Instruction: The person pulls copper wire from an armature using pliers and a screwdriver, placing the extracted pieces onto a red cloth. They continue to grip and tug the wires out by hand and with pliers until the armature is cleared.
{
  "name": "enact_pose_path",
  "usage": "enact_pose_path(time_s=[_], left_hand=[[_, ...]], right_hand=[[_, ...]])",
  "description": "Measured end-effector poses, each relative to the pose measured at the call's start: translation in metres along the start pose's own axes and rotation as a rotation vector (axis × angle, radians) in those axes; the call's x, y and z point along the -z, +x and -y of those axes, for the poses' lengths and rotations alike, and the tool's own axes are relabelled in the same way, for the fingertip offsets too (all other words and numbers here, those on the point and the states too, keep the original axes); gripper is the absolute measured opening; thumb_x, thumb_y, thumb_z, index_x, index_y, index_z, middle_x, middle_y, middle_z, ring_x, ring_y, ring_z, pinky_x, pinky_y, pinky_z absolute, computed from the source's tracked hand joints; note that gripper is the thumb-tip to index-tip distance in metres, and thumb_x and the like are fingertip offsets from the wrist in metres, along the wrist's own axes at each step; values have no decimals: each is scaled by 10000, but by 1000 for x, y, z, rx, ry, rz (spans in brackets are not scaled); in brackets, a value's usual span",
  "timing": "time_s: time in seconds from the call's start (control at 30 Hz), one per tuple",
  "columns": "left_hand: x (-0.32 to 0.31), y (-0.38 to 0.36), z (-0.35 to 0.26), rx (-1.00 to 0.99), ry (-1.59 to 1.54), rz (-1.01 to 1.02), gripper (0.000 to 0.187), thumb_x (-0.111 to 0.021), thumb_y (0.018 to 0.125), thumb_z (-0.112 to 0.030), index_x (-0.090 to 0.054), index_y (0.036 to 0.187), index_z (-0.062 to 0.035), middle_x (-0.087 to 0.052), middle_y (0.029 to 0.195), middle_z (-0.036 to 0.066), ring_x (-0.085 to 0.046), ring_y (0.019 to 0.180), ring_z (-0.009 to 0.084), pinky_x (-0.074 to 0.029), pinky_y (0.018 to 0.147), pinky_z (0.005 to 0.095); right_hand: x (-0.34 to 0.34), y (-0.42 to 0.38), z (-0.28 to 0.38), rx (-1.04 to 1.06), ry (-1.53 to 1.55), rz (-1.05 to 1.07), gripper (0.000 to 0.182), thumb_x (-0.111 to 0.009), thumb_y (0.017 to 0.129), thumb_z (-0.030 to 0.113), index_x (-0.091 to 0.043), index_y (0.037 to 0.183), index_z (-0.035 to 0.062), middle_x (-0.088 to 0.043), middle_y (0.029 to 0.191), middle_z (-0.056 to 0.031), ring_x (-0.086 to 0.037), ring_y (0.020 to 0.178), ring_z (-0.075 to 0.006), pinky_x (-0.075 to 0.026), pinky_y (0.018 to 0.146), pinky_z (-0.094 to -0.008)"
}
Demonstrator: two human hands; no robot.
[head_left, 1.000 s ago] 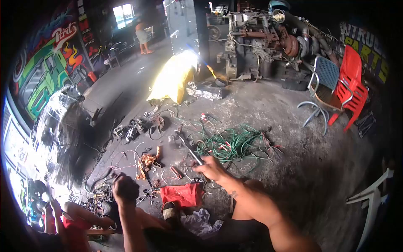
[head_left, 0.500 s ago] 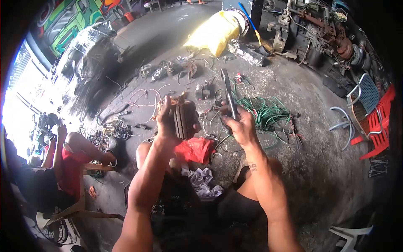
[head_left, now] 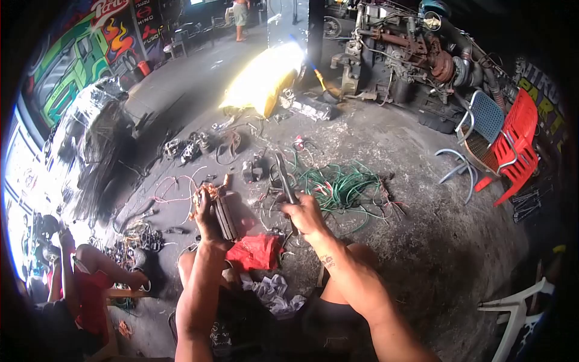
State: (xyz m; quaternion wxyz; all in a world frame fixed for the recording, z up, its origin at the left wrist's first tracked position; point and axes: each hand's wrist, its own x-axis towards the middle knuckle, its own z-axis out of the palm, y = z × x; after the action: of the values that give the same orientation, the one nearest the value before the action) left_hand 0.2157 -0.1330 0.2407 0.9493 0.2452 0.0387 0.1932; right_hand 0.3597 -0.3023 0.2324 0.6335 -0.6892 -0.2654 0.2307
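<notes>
My left hand (head_left: 208, 224) grips a metal motor core (head_left: 226, 217) with copper-coloured windings at its top, held over a red cloth (head_left: 256, 252). In my right hand (head_left: 305, 216) is a dark metal bar-like tool (head_left: 284, 177), its flattened end pointing up and to the left. The core and the tool are apart. White rags (head_left: 277, 295) lie between my legs. Beyond my right hand, a tangle of green wire (head_left: 341, 186) is spread on the floor.
Left, a seated person in red shorts (head_left: 90, 289) works beside loose wires (head_left: 136, 232). A yellow sack (head_left: 259, 78) and engine parts (head_left: 416, 60) stand ahead. Red chairs (head_left: 517, 148) are at right, plastic-wrapped goods (head_left: 90, 145) at left, and another person (head_left: 240, 18) far back.
The view has tilted up and turned right, so the floor items appear lower and further left. Both hands keep their holds; the core and tool have shifted left and down in view.
</notes>
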Motion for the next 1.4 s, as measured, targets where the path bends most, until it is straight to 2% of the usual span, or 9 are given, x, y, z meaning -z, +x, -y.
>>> enact_pose_path(time_s=[0.47, 0.53, 0.67, 0.7, 0.97, 1.0, 1.13, 1.23, 1.4], left_hand=[[56, 14, -23, -36, -1, -367, 460, -559, 863, -571, -630, 934, -122, -645, 765, 71, -618, 584, 258, -498, 499, 355], [54, 14, -24, -50, -30, -275, 480, -561, 858, -578, -622, 943, -110, -640, 760, 86, -617, 586, 263, -492, 493, 357], [63, 13, -15, -100, -72, -423, 427, -578, 841, -483, -623, 993, -87, -643, 794, 87, -623, 636, 257, -515, 557, 392], [45, 5, -19, -59, -54, -453, 286, -593, 844, -407, -608, 872, -122, -582, 741, 45, -585, 649, 238, -496, 591, 411], [63, 13, -1, -60, -160, -469, 346, -672, 808, -421, -539, 941, -131, -611, 776, 119, -625, 656, 289, -540, 573, 403], [60, 11, -1, -77, -156, -488, 345, -671, 806, -420, -539, 942, -131, -609, 779, 120, -624, 655, 291, -537, 570, 406], [59, 12, -3, -132, -201, -549, 337, -644, 809, -417, -532, 961, -137, -600, 785, 123, -621, 658, 302, -523, 558, 415], [62, 12, -8, -173, -244, -549, 332, -624, 813, -417, -516, 966, -143, -593, 772, 117, -621, 644, 296, -520, 545, 412], [62, 16, -17, -216, -322, -601, 331, -582, 869, -417, -500, 1008, -128, -557, 693, 77, -624, 544, 242, -498, 439, 351]], right_hand=[[4, 4, -2, -218, 299, -3, 138, -672, 784, 48, -681, 919, 23, -651, 797, -37, -613, 686, -126, -495, 596, -259], [2, 11, -8, -193, 235, -7, 160, -677, 782, 66, -685, 934, 16, -656, 802, -36, -615, 700, -125, -503, 600, -269], [-6, 19, -21, -240, 273, 38, 218, -658, 814, 31, -628, 1028, 9, -675, 859, -79, -668, 740, -157, -489, 536, -217], [-7, 20, -21, -260, 252, 61, 221, -653, 815, 21, -623, 1033, 8, -673, 859, -79, -666, 738, -160, -485, 523, -219], [-14, 38, -37, -341, 80, 174, 215, -652, 799, 46, -653, 1014, 36, -680, 966, -92, -656, 799, -143, -443, 508, -219], [-24, 34, -28, -307, 148, 90, 195, -678, 757, 42, -682, 952, 43, -676, 828, -30, -581, 672, -82, -355, 492, -205], [-6, 52, -28, -185, 419, 123, 211, -605, 794, -24, -635, 1003, -18, -649, 1026, -126, -654, 862, -210, -551, 697, -318], [26, 73, -13, -30, 639, 135, 213, -606, 828, 18, -577, 1037, 50, -581, 1051, -78, -562, 798, -177, -467, 663, -306], [74, 77, 34, -104, 338, 18, 209, -606, 769, -38, -577, 963, 34, -609, 1016, -110, -592, 785, -210, -486, 647, -332]])
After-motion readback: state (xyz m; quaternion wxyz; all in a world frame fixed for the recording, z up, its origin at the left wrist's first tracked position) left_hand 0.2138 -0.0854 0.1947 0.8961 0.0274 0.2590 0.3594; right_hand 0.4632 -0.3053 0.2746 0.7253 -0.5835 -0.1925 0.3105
